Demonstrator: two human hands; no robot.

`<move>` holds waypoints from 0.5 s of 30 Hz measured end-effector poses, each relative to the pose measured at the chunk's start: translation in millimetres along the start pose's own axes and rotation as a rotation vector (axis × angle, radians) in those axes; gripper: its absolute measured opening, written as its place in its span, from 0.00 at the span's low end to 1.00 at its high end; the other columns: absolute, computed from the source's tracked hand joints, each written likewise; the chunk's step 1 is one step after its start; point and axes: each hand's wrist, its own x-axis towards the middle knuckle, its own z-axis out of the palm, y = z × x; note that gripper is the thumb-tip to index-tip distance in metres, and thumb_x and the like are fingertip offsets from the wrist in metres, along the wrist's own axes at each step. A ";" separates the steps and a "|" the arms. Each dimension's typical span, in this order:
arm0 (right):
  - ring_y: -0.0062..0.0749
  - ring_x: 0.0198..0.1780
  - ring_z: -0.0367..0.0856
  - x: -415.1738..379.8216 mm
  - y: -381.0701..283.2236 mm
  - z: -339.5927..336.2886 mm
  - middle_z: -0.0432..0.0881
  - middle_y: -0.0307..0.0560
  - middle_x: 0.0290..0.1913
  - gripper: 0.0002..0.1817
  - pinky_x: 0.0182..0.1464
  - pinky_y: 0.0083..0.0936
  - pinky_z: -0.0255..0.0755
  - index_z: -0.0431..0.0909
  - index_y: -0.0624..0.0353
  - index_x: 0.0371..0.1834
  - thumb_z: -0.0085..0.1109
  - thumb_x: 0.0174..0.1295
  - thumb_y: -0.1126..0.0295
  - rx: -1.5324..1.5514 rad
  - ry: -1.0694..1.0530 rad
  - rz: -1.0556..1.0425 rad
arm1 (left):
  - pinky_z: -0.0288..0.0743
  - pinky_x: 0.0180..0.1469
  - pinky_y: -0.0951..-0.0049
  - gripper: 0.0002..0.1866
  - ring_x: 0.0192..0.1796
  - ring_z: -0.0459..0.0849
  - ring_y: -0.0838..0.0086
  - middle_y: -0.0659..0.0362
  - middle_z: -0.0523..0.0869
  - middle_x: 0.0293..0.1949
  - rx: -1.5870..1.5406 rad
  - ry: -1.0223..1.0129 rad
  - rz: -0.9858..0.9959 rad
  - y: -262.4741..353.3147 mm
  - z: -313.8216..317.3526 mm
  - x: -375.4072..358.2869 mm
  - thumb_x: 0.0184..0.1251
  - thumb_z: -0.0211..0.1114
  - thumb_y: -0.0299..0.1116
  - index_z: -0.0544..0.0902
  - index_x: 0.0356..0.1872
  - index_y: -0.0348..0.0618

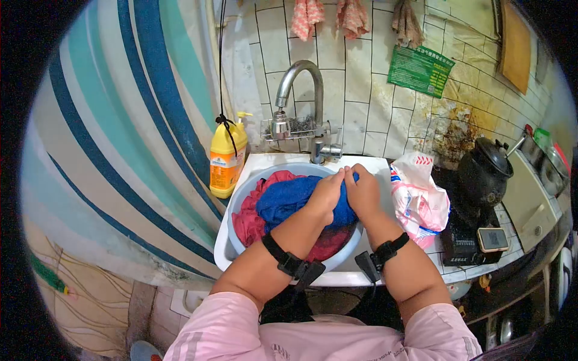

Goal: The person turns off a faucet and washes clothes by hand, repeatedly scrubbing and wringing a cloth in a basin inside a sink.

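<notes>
A light blue basin (235, 239) sits in the white sink (376, 240) with wet cloth in it. On top lies a bunched blue garment (286, 201), and a red garment (248, 215) shows around and under it. My left hand (328, 191) is closed on the right part of the blue garment. Close beside it, my right hand (363, 191) also grips the blue garment, and the fingertips of both hands meet near the basin's far right rim. The folds between my palms are partly hidden.
Behind the basin rises a curved metal faucet (319, 108). A yellow pump bottle (226, 157) hangs by a black cord at the left. To the right are a white and pink plastic bag (419, 198), a phone (492, 239) on a black box and a dark pot (485, 171).
</notes>
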 end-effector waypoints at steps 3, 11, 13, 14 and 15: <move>0.56 0.27 0.75 -10.0 -13.5 -4.6 0.76 0.59 0.24 0.13 0.31 0.40 0.69 0.75 0.61 0.27 0.58 0.61 0.62 0.030 0.079 -0.205 | 0.70 0.53 0.66 0.22 0.50 0.79 0.68 0.55 0.81 0.50 -0.064 -0.019 0.038 2.8 -5.4 1.7 0.73 0.51 0.51 0.77 0.52 0.42; 0.59 0.33 0.77 -10.7 -18.6 -2.8 0.80 0.57 0.31 0.16 0.36 0.48 0.70 0.77 0.59 0.28 0.51 0.64 0.58 0.046 -0.039 -0.200 | 0.74 0.49 0.67 0.19 0.46 0.81 0.69 0.56 0.83 0.46 -0.140 -0.043 0.032 -9.2 -7.7 12.4 0.72 0.52 0.48 0.80 0.46 0.42; 0.61 0.33 0.77 -2.0 -8.1 -0.3 0.80 0.58 0.32 0.16 0.36 0.48 0.71 0.77 0.59 0.28 0.49 0.66 0.58 -0.023 -0.012 -0.062 | 0.74 0.49 0.68 0.18 0.46 0.81 0.70 0.56 0.83 0.45 -0.114 -0.039 0.014 -5.9 -4.8 7.2 0.72 0.52 0.46 0.80 0.46 0.42; 0.61 0.33 0.77 -1.8 -4.0 0.6 0.80 0.58 0.32 0.16 0.36 0.48 0.71 0.77 0.59 0.28 0.49 0.66 0.58 -0.020 -0.006 -0.058 | 0.74 0.49 0.69 0.17 0.47 0.81 0.70 0.56 0.83 0.45 -0.088 -0.033 0.000 -3.2 -3.9 5.0 0.71 0.53 0.45 0.80 0.46 0.42; 0.61 0.34 0.78 -2.3 -3.2 0.0 0.80 0.59 0.32 0.16 0.37 0.49 0.70 0.77 0.60 0.28 0.50 0.65 0.58 -0.022 0.001 -0.066 | 0.74 0.49 0.69 0.17 0.47 0.81 0.70 0.56 0.83 0.45 -0.080 -0.036 -0.001 -2.4 -4.1 5.1 0.71 0.53 0.45 0.80 0.46 0.42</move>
